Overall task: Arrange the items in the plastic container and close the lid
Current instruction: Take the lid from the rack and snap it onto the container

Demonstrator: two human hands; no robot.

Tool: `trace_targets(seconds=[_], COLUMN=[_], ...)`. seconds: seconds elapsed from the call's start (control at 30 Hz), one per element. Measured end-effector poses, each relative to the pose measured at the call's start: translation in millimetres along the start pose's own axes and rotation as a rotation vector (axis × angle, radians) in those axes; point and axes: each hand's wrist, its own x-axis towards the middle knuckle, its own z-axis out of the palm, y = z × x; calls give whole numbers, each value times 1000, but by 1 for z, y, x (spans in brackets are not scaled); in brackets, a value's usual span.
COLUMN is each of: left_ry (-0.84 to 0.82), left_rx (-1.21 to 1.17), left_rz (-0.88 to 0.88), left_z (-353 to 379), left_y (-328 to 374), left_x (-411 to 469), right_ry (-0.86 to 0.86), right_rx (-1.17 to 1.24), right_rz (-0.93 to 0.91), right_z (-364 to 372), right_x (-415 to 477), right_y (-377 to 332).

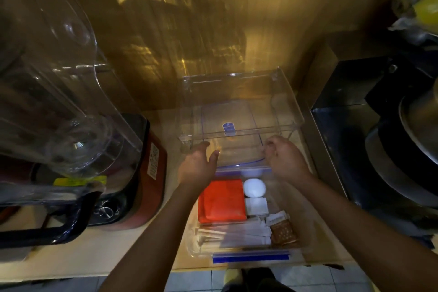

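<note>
1. Clear rectangular plastic container [305, 252] is sitting on the tan table [123, 251], at 6 o'clock from the clear lid with blue trim [237, 123].
2. Lid is standing raised over the container's far edge, not closed.
3. Left hand [198, 165] is reaching to the lid's lower left corner, grip released, fingers spread, touching the rim.
4. Right hand [284, 156] is curling at the lid's lower right corner; grip clenched on the lid edge.
5. Inside: flat orange packet [221, 200]; at its 3 o'clock, a white round object [254, 187] and a white square block [256, 206]; white paper-wrapped sticks [234, 236] are lying at 6 o'clock, a brown sachet [283, 232] just beside them.
6. Red-and-black blender base [147, 173] is standing at 9 o'clock.
</note>
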Motion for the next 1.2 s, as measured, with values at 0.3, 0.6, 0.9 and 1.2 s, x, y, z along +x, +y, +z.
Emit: trace_targets(seconds=[0.3,0.6,0.9,1.2], left_ry=[-390,-125,-226,-118], left_rx=[-196,-487,-880,-1172], left_rz=[-334,-396,-507,-564], left_z=[13,-5,-15,-17], left_y=[-12,-6,10,-11], left_x=[41,28,-21,-23], right_ry=[-443,-26,168,-98], right_rx=[37,798,1032,1053], right_rz=[246,416,486,394], right_z=[5,12,-15,-63], right_x=[40,37,-14,-67], right_y=[3,4,0,42])
